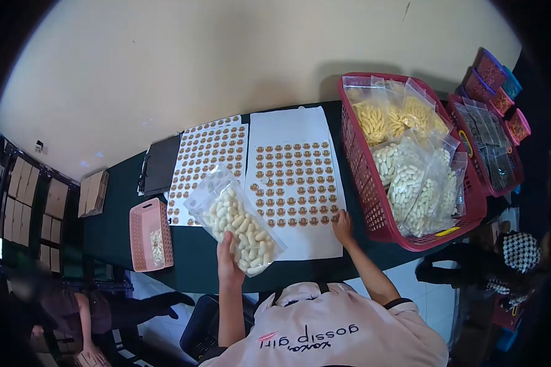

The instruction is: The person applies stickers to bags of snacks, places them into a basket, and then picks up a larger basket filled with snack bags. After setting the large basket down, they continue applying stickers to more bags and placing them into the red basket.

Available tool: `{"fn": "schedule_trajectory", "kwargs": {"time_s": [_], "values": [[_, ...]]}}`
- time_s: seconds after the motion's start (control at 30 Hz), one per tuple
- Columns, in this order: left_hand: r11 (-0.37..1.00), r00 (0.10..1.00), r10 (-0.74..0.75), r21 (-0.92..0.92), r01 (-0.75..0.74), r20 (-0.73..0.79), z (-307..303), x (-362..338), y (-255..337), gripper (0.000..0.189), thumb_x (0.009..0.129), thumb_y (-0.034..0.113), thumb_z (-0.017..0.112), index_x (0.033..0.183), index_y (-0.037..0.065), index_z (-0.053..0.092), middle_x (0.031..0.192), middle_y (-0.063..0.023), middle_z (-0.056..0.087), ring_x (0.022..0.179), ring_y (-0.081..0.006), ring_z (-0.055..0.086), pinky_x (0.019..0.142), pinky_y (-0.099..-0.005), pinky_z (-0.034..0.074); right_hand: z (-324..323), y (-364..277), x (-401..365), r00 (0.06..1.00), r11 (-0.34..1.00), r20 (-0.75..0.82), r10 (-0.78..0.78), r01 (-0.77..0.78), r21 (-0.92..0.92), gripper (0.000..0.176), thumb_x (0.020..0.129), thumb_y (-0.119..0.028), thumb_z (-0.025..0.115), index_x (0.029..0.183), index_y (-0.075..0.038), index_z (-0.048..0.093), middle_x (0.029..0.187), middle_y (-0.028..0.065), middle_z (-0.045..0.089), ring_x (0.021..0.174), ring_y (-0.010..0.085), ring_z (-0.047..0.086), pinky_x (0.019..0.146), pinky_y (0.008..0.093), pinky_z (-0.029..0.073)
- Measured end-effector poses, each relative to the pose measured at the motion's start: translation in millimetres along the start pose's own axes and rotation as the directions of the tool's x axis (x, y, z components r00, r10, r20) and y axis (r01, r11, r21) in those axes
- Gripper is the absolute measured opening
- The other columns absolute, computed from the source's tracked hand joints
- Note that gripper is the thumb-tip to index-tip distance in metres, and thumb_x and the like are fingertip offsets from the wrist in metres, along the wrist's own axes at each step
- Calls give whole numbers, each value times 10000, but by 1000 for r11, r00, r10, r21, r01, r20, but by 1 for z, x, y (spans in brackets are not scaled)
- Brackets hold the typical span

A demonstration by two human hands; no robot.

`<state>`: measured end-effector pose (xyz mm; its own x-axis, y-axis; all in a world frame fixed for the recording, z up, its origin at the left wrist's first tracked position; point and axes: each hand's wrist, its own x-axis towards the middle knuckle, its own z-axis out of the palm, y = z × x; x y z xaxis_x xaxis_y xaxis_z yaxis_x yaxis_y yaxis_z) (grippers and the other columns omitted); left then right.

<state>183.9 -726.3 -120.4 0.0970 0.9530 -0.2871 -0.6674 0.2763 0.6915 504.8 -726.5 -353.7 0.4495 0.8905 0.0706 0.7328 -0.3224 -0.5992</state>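
Note:
My left hand [228,257] is closed around the lower edge of a clear plastic bag [236,229] filled with white, cocoon-shaped pieces. The bag is tilted above the front of the table. At the right edge of a white sticker sheet [294,244], my right hand [342,225] has its fingers pinched together at a round brown sticker [335,218] in the bottom corner. Rows of similar stickers cover the middle of that sheet. A second sticker sheet [211,147] lies to its left, partly hidden behind the bag.
On the right stands a large red basket [367,183] with bags of yellow and white pieces. Behind it are another red basket [514,177] and small tubs [487,73]. A pink basket [138,238] and black clipboard [161,164] lie left. People sit at both sides.

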Motion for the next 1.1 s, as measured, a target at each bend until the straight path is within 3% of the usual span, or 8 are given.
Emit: {"fn": "schedule_trajectory", "kwargs": {"time_s": [0.13, 0.23, 0.4, 0.5, 0.63, 0.8, 0.9, 1.1], "values": [[999, 1000, -6, 43, 5, 26, 5, 1, -1, 471, 857, 237, 509, 1232, 7, 343, 1174, -134, 478, 1042, -232, 515, 867, -351, 445, 8, 16, 0, 986, 985, -168, -15, 44, 168, 240, 653, -88, 666, 820, -21, 506, 785, 134, 509, 723, 295, 522, 646, 389, 428], [998, 999, 21, 56, -23, 42, 13, 1, -1, 476, 849, 229, 522, 1230, 8, 341, 1172, -135, 477, 1042, -233, 516, 870, -349, 446, 9, 23, 4, 995, 981, -96, -11, 29, 190, 223, 633, -108, 686, 770, -22, 533, 740, 111, 518, 707, 265, 524, 641, 375, 433], [998, 999, 19, 51, -22, 43, 16, 1, -1, 487, 836, 211, 543, 1228, 6, 341, 1172, -132, 477, 1043, -231, 516, 872, -347, 445, 4, 20, 4, 1000, 938, 14, 19, -22, 346, 141, 691, -122, 634, 737, -11, 562, 728, 116, 567, 687, 247, 569, 626, 346, 452], [998, 998, 24, 48, -26, 53, 16, 0, -3, 490, 828, 208, 558, 1227, 17, 349, 1167, -129, 481, 1041, -227, 517, 873, -345, 443, 5, 20, 7, 999, 948, -38, -2, 14, 319, 145, 687, -105, 655, 745, 12, 593, 677, 100, 615, 619, 175, 603, 575, 280, 472], [999, 1000, 8, 36, -9, 12, 10, -2, -6, 485, 826, 201, 561, 1225, 20, 353, 1165, -126, 483, 1040, -226, 517, 872, -344, 443, 1, 17, 8, 999, 934, -5, 42, -37, 356, 134, 705, -101, 639, 747, 22, 605, 678, 100, 629, 625, 171, 619, 579, 276, 478], [990, 998, 41, 139, -33, -52, 2, -8, -8, 456, 856, 248, 508, 1222, 18, 361, 1169, -127, 477, 1043, -238, 514, 862, -363, 447, 3, 21, 11, 999, 960, 42, 33, -43, 276, 132, 704, -106, 639, 761, 10, 617, 698, 101, 639, 630, 168, 627, 582, 272, 483], [998, 999, 36, 50, -35, -22, -1, -8, -7, 481, 830, 194, 559, 1229, 24, 353, 1177, -117, 478, 1054, -224, 504, 876, -342, 435, -7, 17, 12, 997, 981, 64, -42, 28, 194, 131, 701, -108, 642, 772, 0, 623, 690, 97, 637, 602, 173, 618, 570, 271, 479], [991, 994, 66, 125, -55, -86, -3, -6, -5, 459, 850, 241, 521, 1215, 13, 362, 1154, -120, 488, 1026, -227, 524, 855, -351, 453, -22, 11, 16, 975, 945, 222, -25, -49, 324, 113, 695, -110, 654, 745, -17, 615, 601, 61, 600, 526, 124, 566, 514, 252, 441]]}}
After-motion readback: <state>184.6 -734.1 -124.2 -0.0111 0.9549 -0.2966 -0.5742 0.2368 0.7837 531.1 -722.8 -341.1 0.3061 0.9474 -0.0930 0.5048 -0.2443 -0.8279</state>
